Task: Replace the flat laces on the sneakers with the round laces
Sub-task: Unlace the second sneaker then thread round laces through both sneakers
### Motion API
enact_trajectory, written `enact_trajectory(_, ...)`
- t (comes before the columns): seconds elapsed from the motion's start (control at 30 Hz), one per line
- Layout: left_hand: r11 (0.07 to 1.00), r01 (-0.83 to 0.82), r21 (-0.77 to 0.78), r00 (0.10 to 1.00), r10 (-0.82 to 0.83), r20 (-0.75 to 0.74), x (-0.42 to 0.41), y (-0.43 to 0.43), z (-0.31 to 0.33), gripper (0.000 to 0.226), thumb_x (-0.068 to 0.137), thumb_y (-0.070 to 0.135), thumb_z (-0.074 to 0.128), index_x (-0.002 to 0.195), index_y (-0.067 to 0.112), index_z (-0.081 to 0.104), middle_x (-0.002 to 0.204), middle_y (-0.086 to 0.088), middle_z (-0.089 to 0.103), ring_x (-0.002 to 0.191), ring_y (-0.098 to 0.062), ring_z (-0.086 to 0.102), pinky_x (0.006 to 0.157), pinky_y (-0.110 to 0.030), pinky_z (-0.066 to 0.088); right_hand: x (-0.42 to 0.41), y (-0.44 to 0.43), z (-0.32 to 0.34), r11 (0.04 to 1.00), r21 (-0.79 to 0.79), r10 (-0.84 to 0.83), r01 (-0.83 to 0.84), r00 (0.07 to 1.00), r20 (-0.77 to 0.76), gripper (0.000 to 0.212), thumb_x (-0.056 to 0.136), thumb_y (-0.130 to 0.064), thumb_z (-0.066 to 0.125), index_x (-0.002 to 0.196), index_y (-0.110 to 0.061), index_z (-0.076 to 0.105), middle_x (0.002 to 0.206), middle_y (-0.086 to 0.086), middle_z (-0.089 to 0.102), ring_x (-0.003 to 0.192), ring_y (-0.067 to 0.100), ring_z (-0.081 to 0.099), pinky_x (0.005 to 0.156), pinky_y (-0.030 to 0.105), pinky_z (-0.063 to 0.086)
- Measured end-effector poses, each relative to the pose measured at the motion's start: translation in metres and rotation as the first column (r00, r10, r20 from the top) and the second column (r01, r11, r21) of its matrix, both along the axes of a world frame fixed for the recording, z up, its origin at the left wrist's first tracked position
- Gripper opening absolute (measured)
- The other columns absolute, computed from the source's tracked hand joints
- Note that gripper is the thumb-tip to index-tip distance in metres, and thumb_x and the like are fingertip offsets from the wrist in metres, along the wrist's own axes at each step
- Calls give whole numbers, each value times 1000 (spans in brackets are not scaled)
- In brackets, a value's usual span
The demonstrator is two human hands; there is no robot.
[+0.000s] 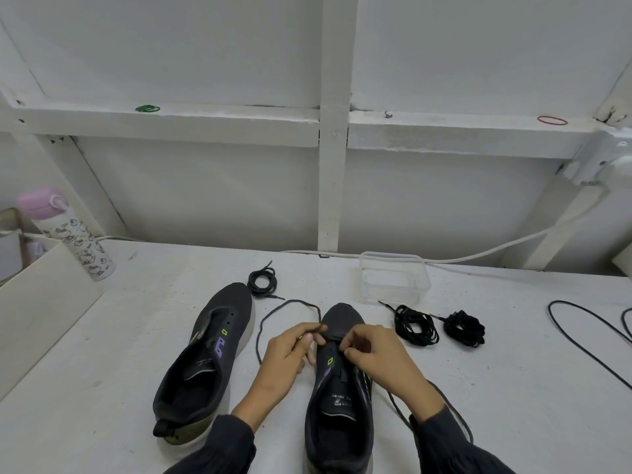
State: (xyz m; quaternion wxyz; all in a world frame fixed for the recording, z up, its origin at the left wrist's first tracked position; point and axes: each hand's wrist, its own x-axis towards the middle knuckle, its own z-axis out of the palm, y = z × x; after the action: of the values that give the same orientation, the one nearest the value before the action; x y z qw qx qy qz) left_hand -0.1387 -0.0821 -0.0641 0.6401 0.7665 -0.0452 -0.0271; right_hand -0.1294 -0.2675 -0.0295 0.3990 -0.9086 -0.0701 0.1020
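The fingers (316, 331) of the left hand (287, 350) pinch a thin round lace (273, 311) at the toe end of the right-hand sneaker (338, 398), while the fingers of the right hand (372, 354) are closed narrowly over the eyelet area just beside them; whether they hold the lace there cannot be told. That lace loops away to the left of the fingers across the white worktop (119, 354), and another stretch trails back beneath the right wrist. Two dark sneakers lie on the worktop, long axes running from the person toward the wall, toes pointing away. The second sneaker (208, 360) lies left of the left hand, unlaced, tilted slightly leftward at the heel. One coiled lace (262, 280) rests beyond the left sneaker's toe. Two black lace bundles (415, 325) lie right of the right hand, side by side. A clear plastic container (393, 282) sits beyond them near the wall.
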Motion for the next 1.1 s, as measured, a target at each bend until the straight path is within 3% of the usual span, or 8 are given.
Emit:
enact_trajectory(0.17, 999, -42, 23, 999, 43, -21, -1, 1, -2, 16, 93, 22, 63, 102, 31, 73, 89, 6, 71, 60, -9, 45, 61, -18, 40, 1, 6, -1, 996, -84, -20, 20, 1000, 3, 16, 80, -28, 69, 67, -33, 62, 78, -6, 65, 77, 12, 61, 70, 32, 48)
enact_trajectory(0.27, 997, -77, 4, 997, 77, 1, -1, 0, 0, 10, 88, 22, 70, 92, 29, 76, 92, 7, 73, 73, -13, 58, 73, -25, 47, -1, 9, -4, 996, -74, -54, 55, 998, 20, 12, 82, -29, 67, 71, -32, 65, 81, -6, 64, 78, 12, 60, 71, 31, 48)
enact_trajectory(0.53, 986, -168, -21, 985, 168, -29, -3, 1, 1, 3, 80, 22, 78, 82, 22, 80, 50, 13, 51, 53, -6, 40, 60, -17, 38, -5, 11, -11, 966, 186, -168, 181, 982, -80, 30, 77, -11, 63, 67, -39, 70, 83, -2, 68, 80, 17, 64, 78, 37, 53)
enact_trajectory(0.63, 986, -168, 1, 983, 168, -71, -3, 2, 1, 5, 79, 20, 80, 83, 21, 80, 69, 12, 73, 65, -11, 66, 70, -21, 52, -6, 13, -13, 931, 271, -214, 244, 967, -136, 22, 69, -17, 61, 68, -35, 75, 78, 0, 71, 76, 20, 66, 77, 37, 54)
enact_trajectory(0.73, 985, -158, 66, 985, 162, -63, -2, 5, 1, 9, 78, 20, 80, 79, 28, 80, 81, 9, 76, 78, -23, 71, 80, -32, 55, -6, 12, -15, 931, 273, -210, 241, 968, -140, 24, 75, -6, 64, 74, -26, 78, 61, -4, 60, 62, 12, 55, 65, 29, 47)
enact_trajectory(0.83, 974, -148, 171, 988, 152, -11, -1, 7, -1, 18, 76, 23, 81, 73, 40, 77, 67, 2, 73, 47, -18, 43, 55, -25, 41, -6, 10, -16, 932, 273, -207, 239, 968, -141, 23, 75, -5, 65, 76, -24, 78, 58, -5, 55, 59, 9, 50, 62, 25, 42)
enact_trajectory(0.9, 962, -143, 233, 990, 139, 34, -1, 8, -2, 13, 72, 32, 79, 73, 44, 76, 64, -1, 71, 45, -10, 29, 52, -20, 31, -5, 10, -17, 928, 284, -208, 243, 967, -147, 23, 75, -5, 65, 76, -24, 78, 60, -2, 58, 61, 10, 52, 65, 27, 44)
enact_trajectory(1.1, 915, -143, 378, 990, 128, 64, -2, 7, 1, 8, 69, 43, 68, 74, 44, 74, 79, 28, 70, 68, 1, 60, 65, -25, 50, -4, 11, -20, 919, 308, -212, 247, 967, -144, 23, 76, -6, 65, 76, -24, 78, 64, 9, 63, 63, 12, 54, 67, 28, 46)
